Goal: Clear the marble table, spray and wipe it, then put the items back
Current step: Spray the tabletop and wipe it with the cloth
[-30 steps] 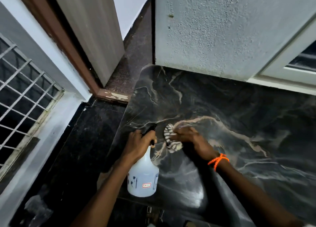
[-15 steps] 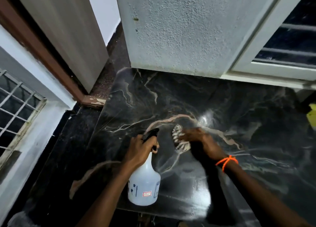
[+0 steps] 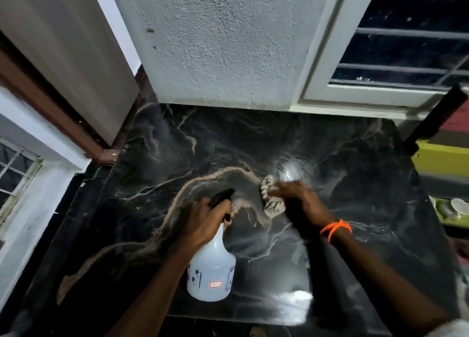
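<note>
The black marble table with pale veins fills the middle of the view, its top bare and streaked with wet smears. My left hand grips the neck and black trigger head of a white plastic spray bottle, held above the table's near edge. My right hand, with an orange band on the wrist, presses a crumpled striped cloth flat on the marble near the centre. Most of the cloth is hidden under my fingers.
A rough grey wall backs the table. A barred window sits at the back right. A door and brown frame stand at the left. A yellow-green unit with small white dishes lies off the right edge.
My right hand has slid the cloth to the right across the marble. The view has swung right, showing more of the table's right side. The spray bottle stays in my left hand.
</note>
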